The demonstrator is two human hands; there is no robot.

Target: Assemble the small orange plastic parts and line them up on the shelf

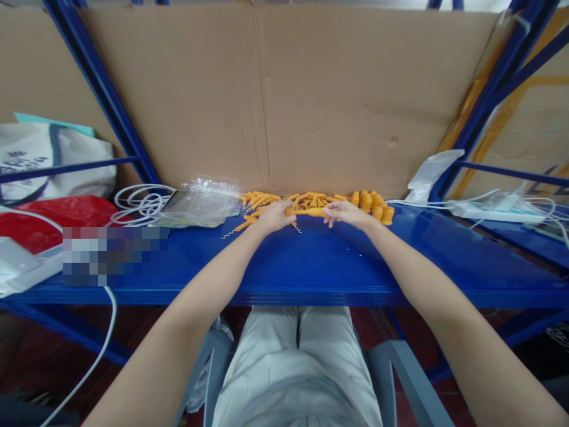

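An orange ribbed plastic piece (311, 212) spans the gap between my two hands above the blue shelf. My left hand (276, 217) is closed round its left end. My right hand (349, 213) pinches its right end between thumb and fingers. Just right of my left hand a wavy metal spiral (299, 228) pokes out. To the left lies an orange corkscrew (240, 226) with its metal spiral bare. Behind my hands sits a pile of orange plastic parts (311, 197), with more spirals at its left. Chunky orange pieces (368, 201) are heaped beyond my right hand.
Clear plastic bags (202, 201) and a coiled white cable (144, 204) lie left on the blue shelf (311, 261). A cardboard sheet (333, 101) stands behind. White power strips (498, 210) are at right, with another at far left. Blue posts frame both sides.
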